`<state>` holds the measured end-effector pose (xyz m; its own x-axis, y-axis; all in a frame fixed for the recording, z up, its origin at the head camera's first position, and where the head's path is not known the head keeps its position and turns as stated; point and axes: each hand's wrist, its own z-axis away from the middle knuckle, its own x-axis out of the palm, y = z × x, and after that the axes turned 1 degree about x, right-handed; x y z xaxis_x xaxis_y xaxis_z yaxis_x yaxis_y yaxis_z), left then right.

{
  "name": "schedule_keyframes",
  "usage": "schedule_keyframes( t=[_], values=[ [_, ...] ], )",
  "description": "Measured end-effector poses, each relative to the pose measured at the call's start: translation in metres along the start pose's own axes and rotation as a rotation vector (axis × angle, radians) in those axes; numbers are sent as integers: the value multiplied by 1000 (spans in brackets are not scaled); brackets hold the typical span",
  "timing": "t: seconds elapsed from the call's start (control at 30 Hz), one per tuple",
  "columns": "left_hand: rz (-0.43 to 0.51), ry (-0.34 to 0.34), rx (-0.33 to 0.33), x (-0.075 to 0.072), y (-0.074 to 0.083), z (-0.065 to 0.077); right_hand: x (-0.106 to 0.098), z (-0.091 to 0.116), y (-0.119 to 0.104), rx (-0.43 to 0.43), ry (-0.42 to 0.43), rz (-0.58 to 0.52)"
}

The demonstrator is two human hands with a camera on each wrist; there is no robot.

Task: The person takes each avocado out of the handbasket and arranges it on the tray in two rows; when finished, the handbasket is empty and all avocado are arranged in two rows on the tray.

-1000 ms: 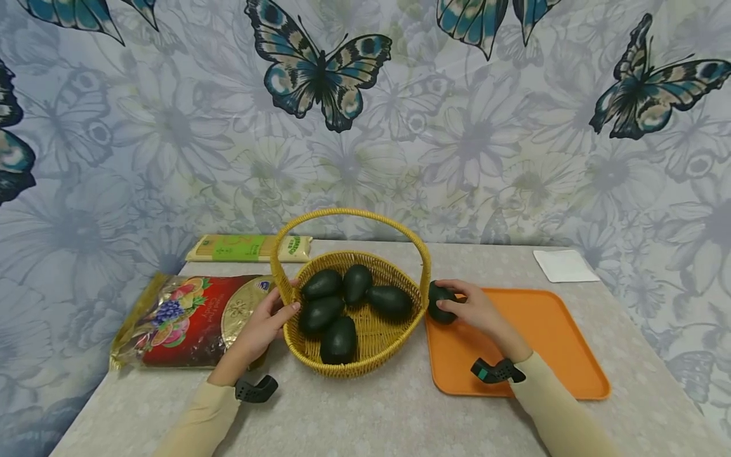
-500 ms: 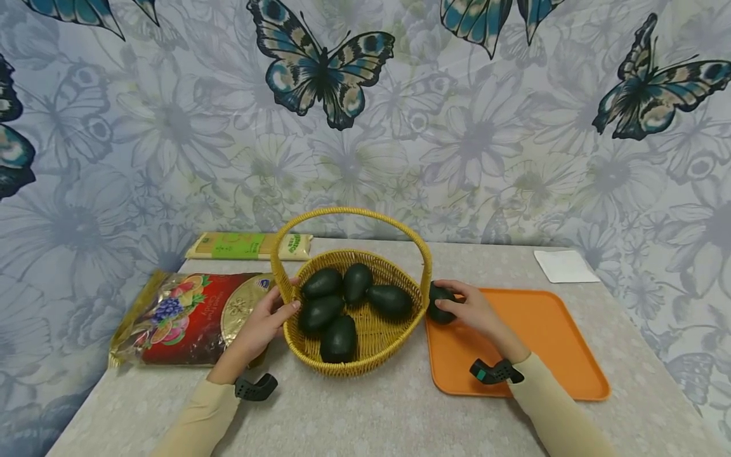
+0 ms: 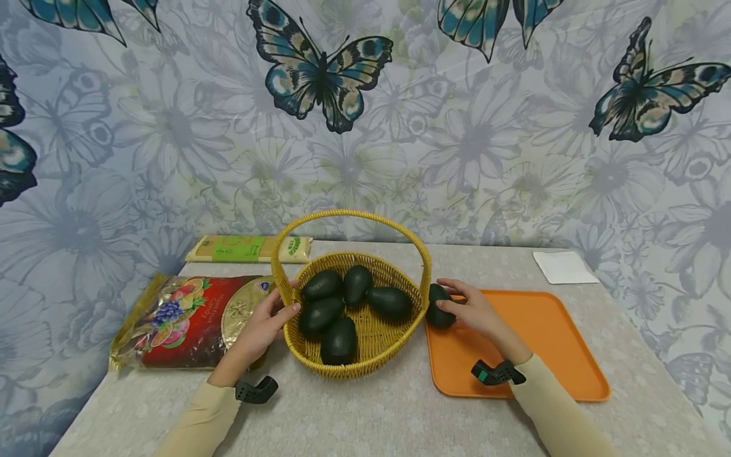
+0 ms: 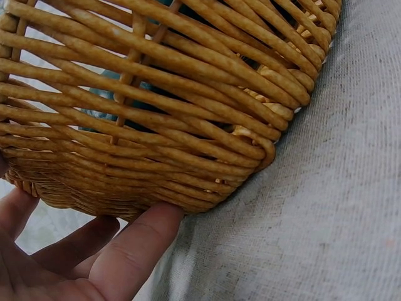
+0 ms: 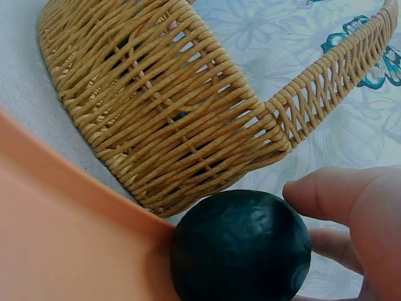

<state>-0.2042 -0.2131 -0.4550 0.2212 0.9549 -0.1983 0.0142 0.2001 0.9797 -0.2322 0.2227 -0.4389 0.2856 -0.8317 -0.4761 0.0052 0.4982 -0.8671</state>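
Observation:
The left hand (image 3: 265,324) holds the side of a yellow wicker basket (image 3: 365,367), thumb over the rim; in the left wrist view its fingers (image 4: 141,248) touch the woven wall from outside. Several dark green avocados (image 3: 390,303) lie in the basket. Another avocado (image 3: 438,308) rests on the left edge of an orange tray (image 3: 531,336), close to the basket. At that avocado's right side is the right hand (image 3: 471,311). In the right wrist view, its thumb (image 5: 319,191) and a finger lie along the avocado's near side without wrapping round it.
A red candy bag (image 3: 188,320) lies left of the basket. Behind it is a noodle pack (image 3: 245,248) with a green label. A white square (image 3: 565,266) lies at the back right. The butterfly-patterned wall stands behind the table.
The right hand's fingers have drawn slightly right, off the top of the avocado, which has shifted a little toward the front. The left hand and basket have stayed put.

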Motion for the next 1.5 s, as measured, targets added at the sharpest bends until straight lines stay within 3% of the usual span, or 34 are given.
schedule_keyframes(
  t=[0.67,1.5],
  values=[
    [-3,-2,-8,0,0,0,-18,9,-5,-55,13,-30],
    [3,0,2,-1,-5,-2,-25,37,-40,-190,22,16]
  ],
)
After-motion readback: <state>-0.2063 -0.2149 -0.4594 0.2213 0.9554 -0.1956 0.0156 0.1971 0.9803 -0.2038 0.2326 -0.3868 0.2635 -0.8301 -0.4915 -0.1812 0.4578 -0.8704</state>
